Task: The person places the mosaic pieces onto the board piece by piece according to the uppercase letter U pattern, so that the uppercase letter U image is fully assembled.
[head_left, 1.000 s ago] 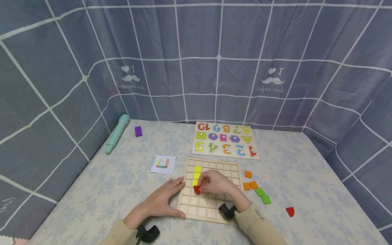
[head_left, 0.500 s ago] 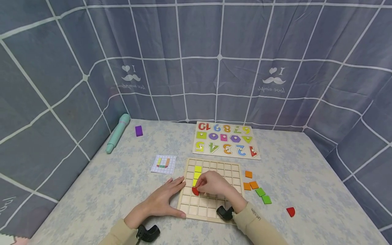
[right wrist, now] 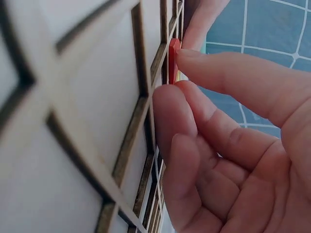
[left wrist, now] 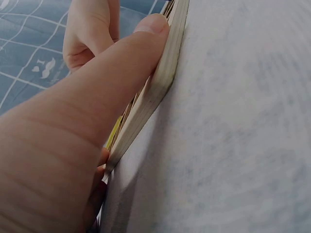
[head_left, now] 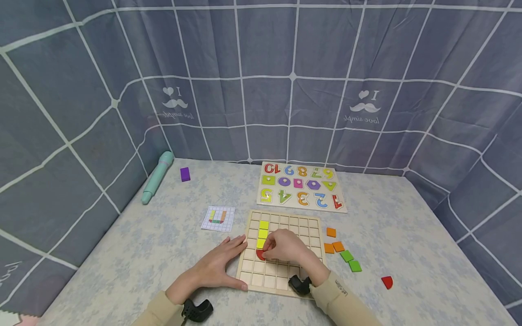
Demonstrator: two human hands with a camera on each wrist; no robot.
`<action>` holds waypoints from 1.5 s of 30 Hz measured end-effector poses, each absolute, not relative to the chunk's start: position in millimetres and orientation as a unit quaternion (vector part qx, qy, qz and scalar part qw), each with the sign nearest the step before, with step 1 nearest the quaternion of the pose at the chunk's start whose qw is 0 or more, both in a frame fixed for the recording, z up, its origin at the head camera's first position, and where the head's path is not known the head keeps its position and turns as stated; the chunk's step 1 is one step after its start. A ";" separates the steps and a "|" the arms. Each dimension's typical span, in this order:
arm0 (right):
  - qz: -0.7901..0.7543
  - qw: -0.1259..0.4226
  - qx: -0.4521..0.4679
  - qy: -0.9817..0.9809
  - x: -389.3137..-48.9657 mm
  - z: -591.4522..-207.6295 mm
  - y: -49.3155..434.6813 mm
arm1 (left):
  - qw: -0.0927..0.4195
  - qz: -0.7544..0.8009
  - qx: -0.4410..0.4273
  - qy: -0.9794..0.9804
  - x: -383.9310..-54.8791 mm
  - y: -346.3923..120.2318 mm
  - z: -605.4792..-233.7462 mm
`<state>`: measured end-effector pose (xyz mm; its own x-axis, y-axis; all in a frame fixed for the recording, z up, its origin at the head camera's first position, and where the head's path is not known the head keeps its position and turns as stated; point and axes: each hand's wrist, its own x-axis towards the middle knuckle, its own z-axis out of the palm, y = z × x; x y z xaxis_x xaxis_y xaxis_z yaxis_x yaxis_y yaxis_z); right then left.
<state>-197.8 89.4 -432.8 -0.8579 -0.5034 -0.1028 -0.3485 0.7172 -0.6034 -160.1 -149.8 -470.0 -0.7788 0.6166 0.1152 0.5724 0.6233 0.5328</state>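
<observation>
Pinching a red piece [head_left: 259, 256] at the near end of 3 yellow tiles [head_left: 263, 233], the right hand [head_left: 286, 246] is low over the board [head_left: 281, 283]; only its wrist view shows the piece's edge standing proud. The left hand [head_left: 217, 265] lies spread, thumb against the board's side. Mirrored "I love simple" marks the curtain [head_left: 265, 54]; the number board [head_left: 274, 189] shows 1 to 10, upside down.

The grid board [head_left: 269, 283] looks like pale, matt wood, the red piece on it [right wrist: 172, 59] smooth and painted, the small card [head_left: 218, 218] paper, the backdrop [head_left: 265, 54] creased cloth, the wrist cameras [head_left: 300, 285] black plastic.
</observation>
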 end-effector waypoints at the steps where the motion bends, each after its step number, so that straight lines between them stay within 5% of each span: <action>1: -0.295 0.130 -0.232 0.918 -197.4 -432.3 90.6 | 0.039 0.281 0.330 0.900 -160.1 -149.7 -470.1; 25: -0.359 0.009 -0.133 0.924 -178.0 -405.5 215.6 | 0.045 0.290 0.330 0.897 -161.3 -150.2 -471.6; 45: -0.388 0.049 -0.097 0.915 -179.1 -432.0 275.2 | 0.052 0.293 0.326 0.897 -161.2 -149.7 -470.5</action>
<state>-179.1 275.2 -432.0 -0.9762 -0.2162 -0.0151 -0.1394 0.6796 -0.7202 -161.2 -149.7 -470.5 -0.7818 0.6158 0.0972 0.5544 0.6155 0.5602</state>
